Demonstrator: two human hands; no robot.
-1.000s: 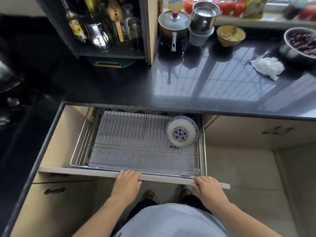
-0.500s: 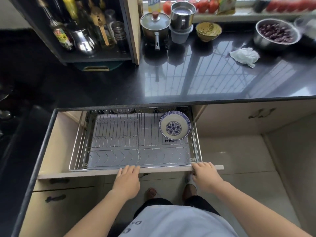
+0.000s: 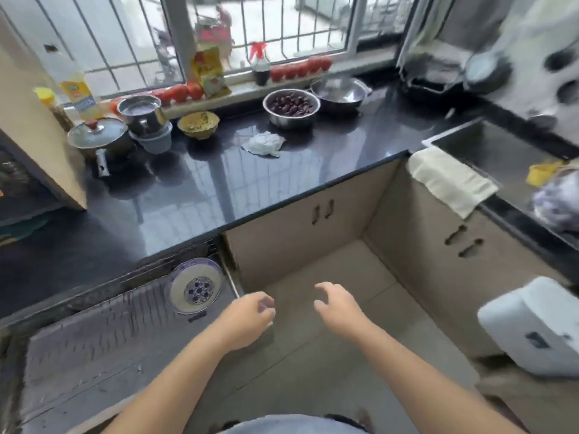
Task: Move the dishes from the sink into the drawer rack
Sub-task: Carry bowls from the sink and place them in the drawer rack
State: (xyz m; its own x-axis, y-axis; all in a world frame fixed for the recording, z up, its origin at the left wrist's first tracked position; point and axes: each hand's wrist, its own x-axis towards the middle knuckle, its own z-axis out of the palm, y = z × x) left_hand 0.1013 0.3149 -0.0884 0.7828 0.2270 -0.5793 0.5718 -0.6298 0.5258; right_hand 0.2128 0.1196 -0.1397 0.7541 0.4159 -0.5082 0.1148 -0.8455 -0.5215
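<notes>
Head view is showing a kitchen corner, blurred by motion. The person's left hand (image 3: 247,317) is hanging in the air just past the right front corner of the open drawer rack (image 3: 103,333), its fingers loosely curled and holding nothing. The right hand (image 3: 336,305) is hovering beside it over the tiled floor (image 3: 313,355), fingers spread and slightly bent, also carrying nothing. The two hands are sitting near each other but apart, and neither is touching the drawer.

A blue-and-white bowl (image 3: 195,286) is lying in the rack's back right corner, just under the edge of the black countertop (image 3: 203,189). The wire rack is otherwise too smeared to make out in detail.

The sink (image 3: 501,151) is sitting at the far right, set into the counter that runs along the right wall. A pale cloth (image 3: 451,180) is draping over its near rim. Something yellow (image 3: 542,173) and a bluish-white blurred object (image 3: 560,202) are showing at the sink's right edge; what they are cannot be told.

On the countertop a lidded pot (image 3: 97,136), a steel pot (image 3: 141,114), a small yellow bowl (image 3: 198,124), a crumpled white tissue (image 3: 263,144) and a steel bowl of dark fruit (image 3: 291,108) are standing below the window. Red tomatoes (image 3: 297,70) are lining the sill.
</notes>
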